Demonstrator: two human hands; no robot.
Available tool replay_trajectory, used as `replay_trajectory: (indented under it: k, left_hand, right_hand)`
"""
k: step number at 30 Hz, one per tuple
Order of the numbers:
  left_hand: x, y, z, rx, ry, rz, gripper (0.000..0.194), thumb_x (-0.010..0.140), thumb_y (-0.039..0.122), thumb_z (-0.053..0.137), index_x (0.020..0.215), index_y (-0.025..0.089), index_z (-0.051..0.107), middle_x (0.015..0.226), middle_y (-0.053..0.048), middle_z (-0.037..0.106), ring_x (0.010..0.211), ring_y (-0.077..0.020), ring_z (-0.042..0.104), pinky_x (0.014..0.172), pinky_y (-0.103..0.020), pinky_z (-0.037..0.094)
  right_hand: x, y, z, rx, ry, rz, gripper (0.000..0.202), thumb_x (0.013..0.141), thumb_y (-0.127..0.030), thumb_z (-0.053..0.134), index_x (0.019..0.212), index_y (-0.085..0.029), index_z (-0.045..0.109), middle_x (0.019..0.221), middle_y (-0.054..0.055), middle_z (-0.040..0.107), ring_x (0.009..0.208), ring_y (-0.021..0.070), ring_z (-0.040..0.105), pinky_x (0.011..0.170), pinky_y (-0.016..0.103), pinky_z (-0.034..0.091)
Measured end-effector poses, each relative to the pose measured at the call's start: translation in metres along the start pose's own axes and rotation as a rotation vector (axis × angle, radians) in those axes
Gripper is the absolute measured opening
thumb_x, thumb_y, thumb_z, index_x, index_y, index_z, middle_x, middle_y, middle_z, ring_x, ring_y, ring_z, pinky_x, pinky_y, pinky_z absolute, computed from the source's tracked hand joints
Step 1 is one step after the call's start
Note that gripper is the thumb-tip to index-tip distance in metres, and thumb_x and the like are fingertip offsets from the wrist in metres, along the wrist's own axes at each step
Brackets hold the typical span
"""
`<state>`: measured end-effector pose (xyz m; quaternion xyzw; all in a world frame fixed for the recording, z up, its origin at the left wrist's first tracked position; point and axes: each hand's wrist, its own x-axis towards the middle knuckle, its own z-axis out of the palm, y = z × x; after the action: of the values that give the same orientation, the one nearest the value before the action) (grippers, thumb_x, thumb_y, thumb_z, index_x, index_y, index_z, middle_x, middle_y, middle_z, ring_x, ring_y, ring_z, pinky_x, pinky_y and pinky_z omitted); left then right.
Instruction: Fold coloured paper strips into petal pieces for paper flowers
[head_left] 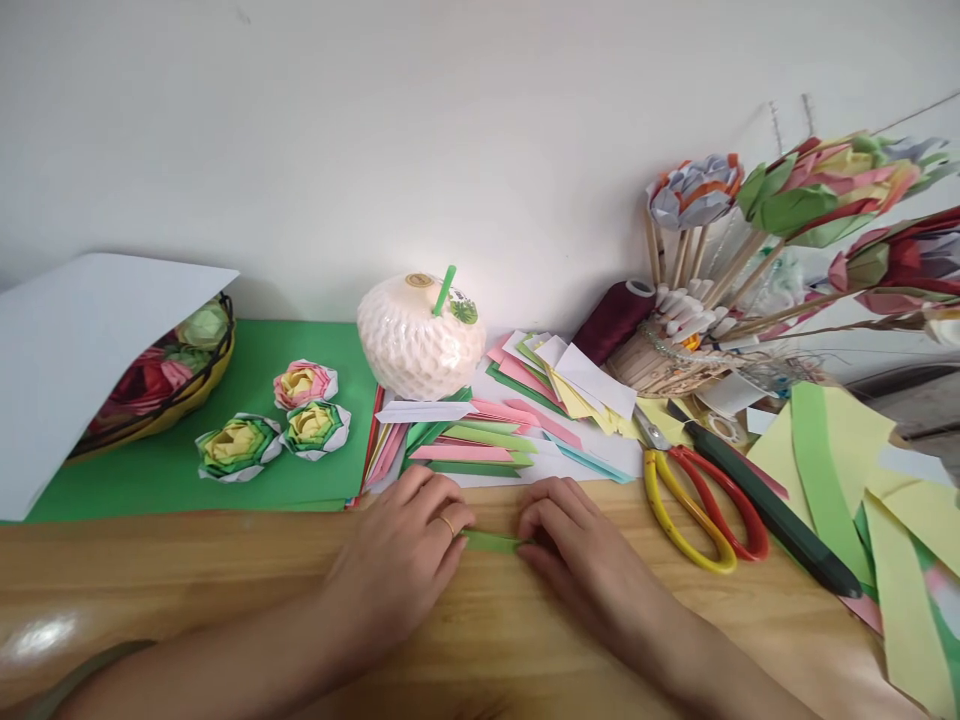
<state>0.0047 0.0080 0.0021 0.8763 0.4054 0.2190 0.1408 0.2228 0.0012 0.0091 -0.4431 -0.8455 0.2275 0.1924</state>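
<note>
A narrow light-green paper strip (491,542) spans the gap between my hands, low over the wooden table. My left hand (412,545), with a ring on one finger, pinches its left end. At the other end my right hand (574,540) has its fingers closed on the strip. Both ends are hidden under the fingers. Just beyond my hands lies a pile of folded paper strips (480,452) in green, pink, white and blue. Scissors (697,500) with yellow and red handles lie to the right of my right hand.
A green sheet (247,350) at left carries several paper flowers (311,428) and a basket (217,360) partly under white paper (97,340). A white textured container (420,340) stands mid-back. At right are a dark-green cutter (787,510), paper scraps (900,590), a thread spool (611,320) and stemmed paper flowers (694,195).
</note>
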Motion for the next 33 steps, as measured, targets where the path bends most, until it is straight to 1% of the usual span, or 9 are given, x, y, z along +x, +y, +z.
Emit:
replay_trajectory:
  k: [5,9,13,16,20,22,26,29,33]
  left_hand:
    - [-0.001,0.000,0.000,-0.141,0.086,0.038,0.013,0.088,0.013,0.052,0.082,0.018,0.062,0.081,-0.002,0.064,0.083,-0.0200,0.053,0.072,-0.032,0.045]
    - [-0.002,0.000,-0.001,-0.271,0.108,-0.067,0.015,0.089,0.017,0.051,0.080,0.018,0.064,0.072,-0.001,0.062,0.071,-0.0153,0.059,0.064,-0.025,0.046]
    - [-0.001,0.002,-0.003,-0.383,0.091,-0.173,0.013,0.087,0.023,0.055,0.081,0.021,0.068,0.073,0.001,0.064,0.068,-0.0133,0.061,0.064,-0.023,0.046]
    - [0.000,0.004,-0.003,-0.497,0.049,-0.252,0.013,0.084,0.025,0.059,0.078,0.022,0.069,0.071,0.002,0.067,0.067,-0.0133,0.061,0.064,-0.023,0.046]
    - [0.001,0.004,-0.003,-0.705,-0.053,-0.445,0.015,0.080,0.029,0.060,0.072,0.020,0.069,0.067,0.002,0.070,0.062,-0.0143,0.063,0.057,-0.022,0.046]
    - [0.002,0.005,-0.004,-0.797,-0.091,-0.499,0.016,0.079,0.029,0.058,0.072,0.020,0.068,0.068,0.001,0.071,0.062,-0.0146,0.064,0.055,-0.022,0.047]
    - [0.002,0.005,-0.009,-0.873,-0.103,-0.451,0.020,0.082,0.028,0.050,0.077,0.020,0.067,0.074,0.001,0.074,0.067,-0.0142,0.066,0.062,-0.022,0.048]
    - [0.003,0.004,-0.012,-0.898,-0.156,-0.435,0.021,0.084,0.030,0.049,0.083,0.019,0.066,0.078,0.000,0.075,0.073,-0.0145,0.067,0.069,-0.023,0.049]
    - [0.004,0.004,-0.013,-0.930,-0.215,-0.488,0.021,0.082,0.034,0.049,0.077,0.018,0.062,0.071,-0.001,0.074,0.069,-0.0157,0.066,0.067,-0.024,0.048]
  right_hand:
    - [-0.002,-0.004,-0.001,0.132,0.025,0.034,0.013,0.089,-0.011,0.043,0.083,-0.021,0.048,0.084,0.004,0.059,0.078,0.0176,0.054,0.068,0.030,0.047]
    - [-0.001,-0.011,-0.005,0.303,-0.047,0.154,0.008,0.092,-0.022,0.047,0.095,-0.021,0.055,0.082,0.001,0.064,0.073,0.0150,0.059,0.067,0.025,0.047]
    - [0.002,-0.018,-0.007,0.373,-0.070,0.168,0.027,0.096,-0.030,0.042,0.078,-0.020,0.059,0.071,-0.001,0.063,0.066,0.0121,0.058,0.063,0.021,0.044]
    - [0.002,-0.018,-0.007,0.388,-0.072,0.179,0.033,0.097,-0.035,0.042,0.074,-0.019,0.060,0.064,-0.002,0.060,0.060,0.0107,0.055,0.057,0.019,0.042]
    - [0.001,-0.014,-0.010,0.454,-0.121,0.171,0.036,0.097,-0.040,0.041,0.080,-0.019,0.065,0.069,-0.001,0.065,0.062,0.0116,0.060,0.059,0.020,0.045]
    - [0.001,-0.011,-0.011,0.479,-0.141,0.161,0.038,0.097,-0.042,0.040,0.081,-0.018,0.066,0.069,0.000,0.066,0.062,0.0120,0.060,0.059,0.021,0.046]
    - [0.001,-0.008,-0.015,0.568,-0.165,0.179,0.039,0.096,-0.043,0.042,0.082,-0.017,0.066,0.071,0.002,0.067,0.065,0.0128,0.061,0.062,0.023,0.048]
    - [0.003,-0.007,-0.017,0.710,-0.217,0.235,0.039,0.095,-0.046,0.044,0.083,-0.016,0.066,0.073,0.004,0.067,0.065,0.0127,0.061,0.063,0.023,0.050]
    - [0.004,-0.006,-0.017,0.805,-0.258,0.270,0.039,0.093,-0.047,0.047,0.076,-0.015,0.062,0.066,0.002,0.064,0.055,0.0098,0.056,0.054,0.021,0.047]
